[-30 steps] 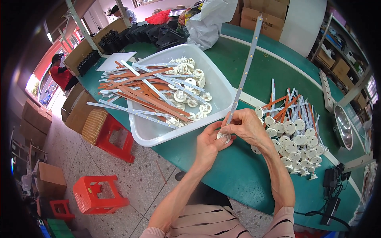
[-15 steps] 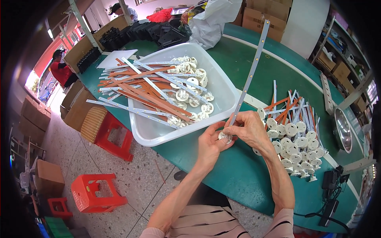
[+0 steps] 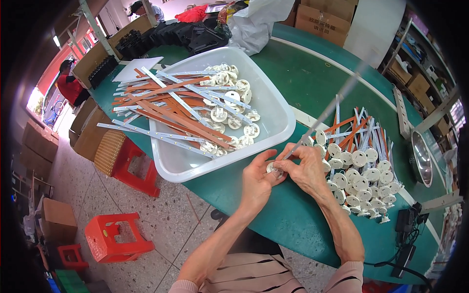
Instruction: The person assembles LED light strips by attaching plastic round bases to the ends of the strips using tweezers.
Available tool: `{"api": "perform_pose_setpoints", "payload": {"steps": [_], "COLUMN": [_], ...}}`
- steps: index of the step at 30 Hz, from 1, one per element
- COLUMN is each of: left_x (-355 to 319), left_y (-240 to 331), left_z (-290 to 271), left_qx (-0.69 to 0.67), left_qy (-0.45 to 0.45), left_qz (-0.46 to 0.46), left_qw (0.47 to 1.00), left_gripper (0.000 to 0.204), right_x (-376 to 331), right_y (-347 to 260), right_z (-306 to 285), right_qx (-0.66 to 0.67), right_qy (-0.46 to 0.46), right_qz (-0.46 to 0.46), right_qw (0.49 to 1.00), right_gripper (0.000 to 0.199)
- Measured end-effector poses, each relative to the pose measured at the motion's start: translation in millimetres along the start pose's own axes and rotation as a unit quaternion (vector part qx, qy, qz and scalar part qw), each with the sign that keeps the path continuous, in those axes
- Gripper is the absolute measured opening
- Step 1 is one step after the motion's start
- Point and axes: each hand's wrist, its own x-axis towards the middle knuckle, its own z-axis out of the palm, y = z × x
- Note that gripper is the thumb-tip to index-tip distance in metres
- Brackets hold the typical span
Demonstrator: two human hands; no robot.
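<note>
Above the table's near edge, my left hand [image 3: 257, 183] is closed around a small white round lamp base [image 3: 274, 169], its fingers curled under it. My right hand [image 3: 306, 169] pinches the lower end of a long thin LED strip [image 3: 323, 116] right beside that base. The strip slants up and to the right, blurred by motion at its far end. Whether strip and base are joined is hidden by my fingers. Left of my hands, a white plastic tub [image 3: 287, 115] holds several strips, silver and orange-brown, with white round bases. More such bases with strips [image 3: 360, 183] lie heaped right of my hands.
The green table [image 3: 312, 63] curves around me. A metal bowl [image 3: 421, 158] and black power adapters [image 3: 404, 222] are at the right. Black parts [image 3: 195, 39] and a plastic bag [image 3: 249, 27] sit at the back. Red stools [image 3: 117, 237] stand on the floor; two people are farther off.
The LED strip has tipped from near upright over to the right, turned by my right hand. My left hand still has the lamp base. The whole view has shifted slightly.
</note>
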Motion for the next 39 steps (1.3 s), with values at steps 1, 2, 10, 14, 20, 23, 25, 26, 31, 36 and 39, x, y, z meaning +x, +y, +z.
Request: {"api": "perform_pose_setpoints", "payload": {"steps": [1, 2, 10, 14, 20, 23, 25, 26, 31, 36, 39], "left_x": [0.4, 0.8, -2.2, -1.3, -1.0, -1.4, -0.6, 0.0, 2.1, 2.8, 1.6], "left_y": [-0.2, -1.0, -0.9, 1.9, -0.3, -1.2, -2.7, -3.6, -2.7, -3.4, -3.3], "left_z": [0.0, 0.2, 0.0, 0.7, 1.6, 0.2, -1.9, -2.6, 3.5, 2.9, 3.4], "left_qx": [-0.008, -0.009, 0.004, 0.012, 0.026, 0.026, 0.032, 0.035, 0.058, 0.060, 0.051], "left_qy": [0.002, 0.003, 0.008, 0.013, 0.006, -0.001, -0.014, -0.017, -0.002, 0.002, 0.009], "left_qz": [-0.001, -0.003, -0.011, -0.014, -0.004, -0.006, 0.001, 0.002, -0.007, 0.005, 0.006], "left_qw": [1.000, 1.000, 1.000, 1.000, 1.000, 1.000, 0.999, 0.999, 0.998, 0.998, 0.999], "left_gripper": [0.040, 0.040, 0.043, 0.043, 0.042, 0.041, 0.040, 0.040, 0.038, 0.038, 0.038], "right_x": [0.6, 1.2, -4.3, -3.4, -4.1, -4.7, -2.8, -2.1, -4.8, -5.2, -3.1], "right_y": [1.5, 2.3, 6.8, 7.9, 9.4, 5.1, 2.7, 3.1, 2.2, 4.8, 6.5], "right_z": [0.9, 0.3, -0.9, 1.3, 3.0, -0.2, -5.4, -9.2, -14.0, -8.3, -7.5], "right_qx": [-0.005, -0.005, 0.042, 0.042, 0.061, 0.066, 0.019, 0.009, 0.029, 0.075, 0.034], "right_qy": [0.002, 0.002, -0.004, 0.000, 0.011, 0.001, -0.032, -0.056, -0.024, 0.011, 0.008], "right_qz": [-0.018, -0.016, 0.014, 0.004, -0.016, 0.021, 0.039, 0.042, -0.017, -0.010, -0.029], "right_qw": [1.000, 1.000, 0.999, 0.999, 0.998, 0.998, 0.999, 0.998, 0.999, 0.997, 0.999], "right_gripper": [0.006, 0.006, 0.005, 0.005, 0.004, 0.005, 0.007, 0.010, 0.011, 0.011, 0.010]}}
